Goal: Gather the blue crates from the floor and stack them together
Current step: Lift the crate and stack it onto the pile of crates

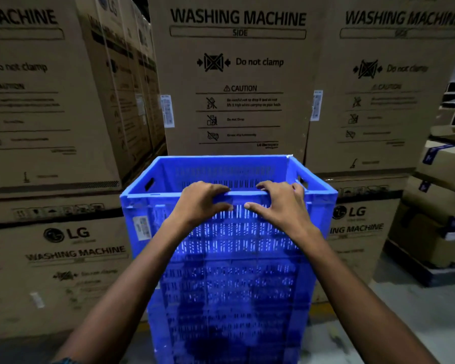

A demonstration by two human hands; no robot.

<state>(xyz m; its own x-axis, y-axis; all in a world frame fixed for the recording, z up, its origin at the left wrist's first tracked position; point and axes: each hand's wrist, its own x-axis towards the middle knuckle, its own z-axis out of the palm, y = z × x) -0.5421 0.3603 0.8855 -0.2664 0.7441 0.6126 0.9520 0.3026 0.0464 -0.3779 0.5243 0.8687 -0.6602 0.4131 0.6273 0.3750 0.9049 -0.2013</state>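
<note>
1. Two hands grip the near rim of the top blue crate (229,179), which sits on a blue stack.
2. Left hand (200,203): fingers curled over the rim, thumb beneath.
3. Right hand (281,203): same clasp, close beside it.
4. Washing machine cartons (236,74) stand just behind.

I see tall cardboard cartons (238,74) printed "WASHING MACHINE" stacked two high across the background (the lower ones carry an LG logo). At right, smaller taped boxes (436,203) sit near a grey floor (394,311).
</note>
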